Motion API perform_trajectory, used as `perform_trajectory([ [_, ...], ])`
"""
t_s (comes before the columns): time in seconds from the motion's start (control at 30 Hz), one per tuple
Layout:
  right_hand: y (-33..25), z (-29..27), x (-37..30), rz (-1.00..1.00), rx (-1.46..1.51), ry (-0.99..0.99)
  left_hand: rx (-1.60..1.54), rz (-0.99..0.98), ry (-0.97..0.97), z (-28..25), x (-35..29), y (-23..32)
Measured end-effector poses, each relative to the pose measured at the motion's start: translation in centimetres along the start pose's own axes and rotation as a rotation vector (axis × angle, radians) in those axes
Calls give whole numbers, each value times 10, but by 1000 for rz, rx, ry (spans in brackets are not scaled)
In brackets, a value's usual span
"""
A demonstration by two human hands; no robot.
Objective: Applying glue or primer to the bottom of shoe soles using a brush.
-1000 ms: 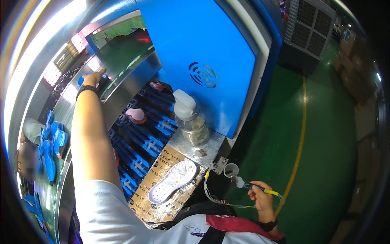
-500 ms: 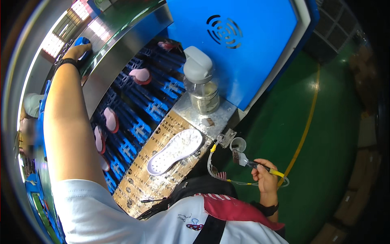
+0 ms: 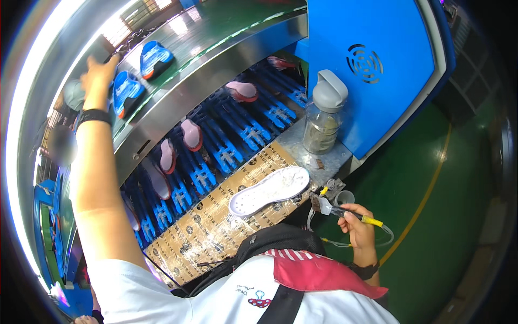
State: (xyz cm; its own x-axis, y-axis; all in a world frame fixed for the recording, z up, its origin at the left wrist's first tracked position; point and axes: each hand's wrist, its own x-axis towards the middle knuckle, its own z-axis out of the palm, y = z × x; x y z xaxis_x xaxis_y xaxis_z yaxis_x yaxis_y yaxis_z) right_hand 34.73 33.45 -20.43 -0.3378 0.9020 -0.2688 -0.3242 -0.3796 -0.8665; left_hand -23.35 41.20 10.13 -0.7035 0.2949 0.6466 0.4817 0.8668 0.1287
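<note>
My left arm stretches to the far left over a conveyor (image 3: 189, 32), and my left hand (image 3: 100, 75) is open there, fingers apart. Just right of it lie a blue shoe piece (image 3: 128, 93) with an orange-red tip and a second blue shoe piece (image 3: 156, 58). My right hand (image 3: 358, 224) grips a flat brush (image 3: 325, 205) with brown bristles and a dark and yellow handle, a clear tube running from its end. Left of the brush, a white shoe sole (image 3: 264, 191) with a whitish coating inside rests on a taped cardboard surface (image 3: 197, 232).
A lidded clear jar (image 3: 321, 127) stands on a metal plate beside a blue machine housing (image 3: 372, 32). Several pink soles (image 3: 191, 135) sit on a rack of blue holders (image 3: 226, 156). A small clear cup (image 3: 344, 198) is beside the brush.
The view has turned, bringing more of the conveyor in. My left hand, earlier at a blue shoe piece, is now spread apart from it. The brush stays in my right hand.
</note>
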Motion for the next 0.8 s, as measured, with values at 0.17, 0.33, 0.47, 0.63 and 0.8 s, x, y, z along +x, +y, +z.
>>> perform_trajectory([
  [0.17,-1,18,-5,12,-38,-31,194,-92,-247,26,8,-158],
  [0.33,3,28,-12,24,-67,-87,84,-105,-470,43,-4,-201],
  [0.47,-2,38,-15,-18,-113,-89,131,-64,-349,24,-24,-171],
  [0.63,-7,34,-23,-40,-125,-117,221,-167,-366,18,-9,-211],
  [0.8,-4,24,-27,-47,-114,-81,223,-216,-176,16,-8,-187],
])
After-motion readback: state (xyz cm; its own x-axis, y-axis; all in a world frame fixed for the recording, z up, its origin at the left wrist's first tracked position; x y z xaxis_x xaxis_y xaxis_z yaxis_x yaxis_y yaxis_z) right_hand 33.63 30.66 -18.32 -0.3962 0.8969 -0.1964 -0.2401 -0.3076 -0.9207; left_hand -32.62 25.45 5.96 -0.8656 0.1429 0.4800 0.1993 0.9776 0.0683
